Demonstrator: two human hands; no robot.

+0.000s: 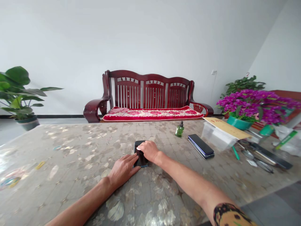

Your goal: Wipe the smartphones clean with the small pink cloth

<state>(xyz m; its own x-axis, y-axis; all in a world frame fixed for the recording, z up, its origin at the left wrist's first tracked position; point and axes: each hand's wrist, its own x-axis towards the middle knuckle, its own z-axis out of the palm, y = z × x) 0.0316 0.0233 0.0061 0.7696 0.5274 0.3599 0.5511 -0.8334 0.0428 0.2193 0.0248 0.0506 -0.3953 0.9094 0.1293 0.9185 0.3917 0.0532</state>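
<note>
A dark phone [140,157] lies flat on the patterned table [77,163] in front of me. My left hand [122,169] rests at its near left edge, fingers stretched out and lying flat against the phone's side. My right hand [148,150] lies over the phone's far right part, fingers curled down onto its screen; a small white bit shows under the fingertips. Most of the phone is covered by the two hands.
A stack of two phones [201,146] and a small green bottle [179,129] sit to the right. Further right are a clear plastic box [217,138] with a tan sheet, tools, and purple flowers [251,105]. A wooden bench [147,97] stands behind the table.
</note>
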